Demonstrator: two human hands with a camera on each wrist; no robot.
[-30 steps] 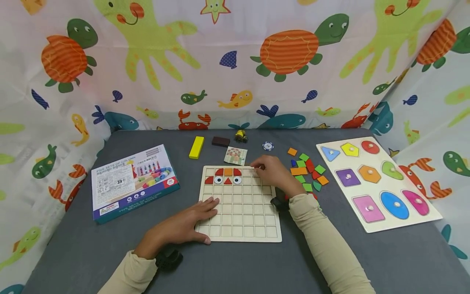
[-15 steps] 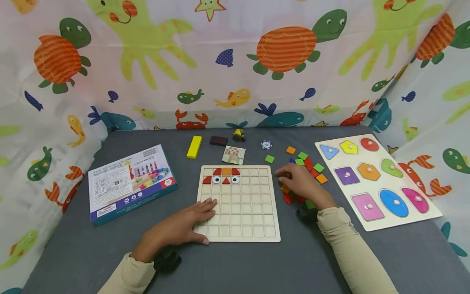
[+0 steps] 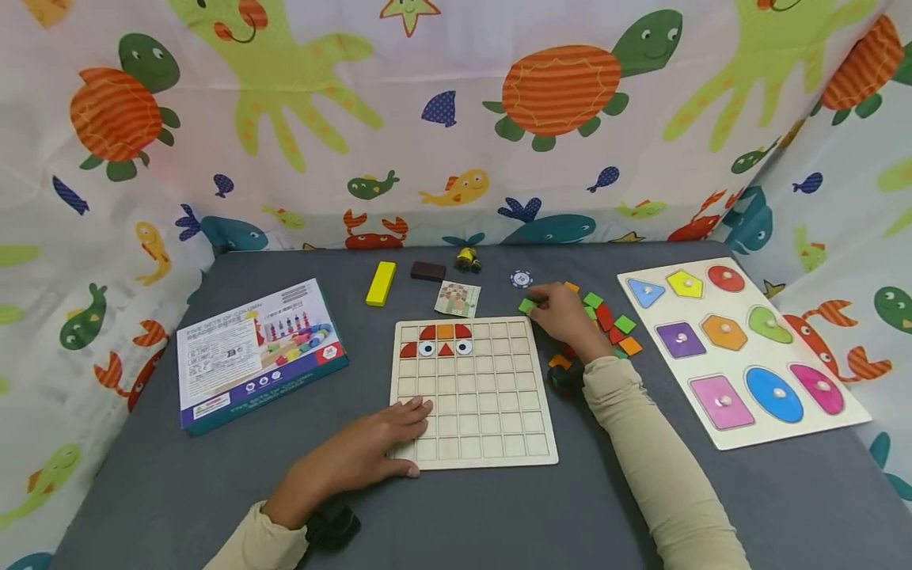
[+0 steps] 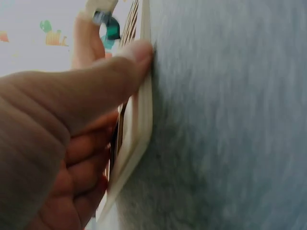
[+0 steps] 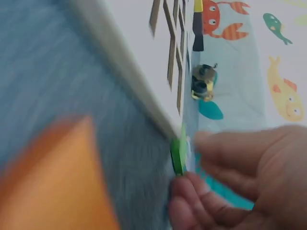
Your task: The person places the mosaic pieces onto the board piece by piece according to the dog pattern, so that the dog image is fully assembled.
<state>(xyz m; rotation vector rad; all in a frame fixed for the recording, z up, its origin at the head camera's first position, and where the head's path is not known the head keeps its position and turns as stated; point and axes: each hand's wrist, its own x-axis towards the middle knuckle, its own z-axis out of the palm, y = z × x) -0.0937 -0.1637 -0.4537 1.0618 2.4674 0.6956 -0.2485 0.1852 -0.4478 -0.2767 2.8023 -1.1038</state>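
A light wooden grid board (image 3: 480, 404) lies at the middle of the table. Red, orange and eye-patterned tiles (image 3: 445, 340) fill several cells at its upper left. My left hand (image 3: 370, 447) rests on the board's lower left, with the thumb (image 4: 129, 62) against its edge in the left wrist view. Past the board's far right corner, my right hand (image 3: 563, 317) reaches to a green square tile (image 3: 526, 305). In the right wrist view, the fingertips (image 5: 181, 184) are right at this green tile, while a small gap shows beside the thumb.
Loose coloured tiles (image 3: 623, 324) lie right of the board, partly under my right hand. Farther right is a knobbed shape puzzle (image 3: 687, 388); at left, a toy box (image 3: 260, 348). A picture card (image 3: 457, 299), yellow block (image 3: 381, 283), dark block (image 3: 427, 271), bee figure (image 3: 467, 260) and poker chip (image 3: 521, 279) stand behind.
My right hand left the board's top right corner for the loose tiles, then moved back up and left to the lone green tile. The left hand stays on the board.
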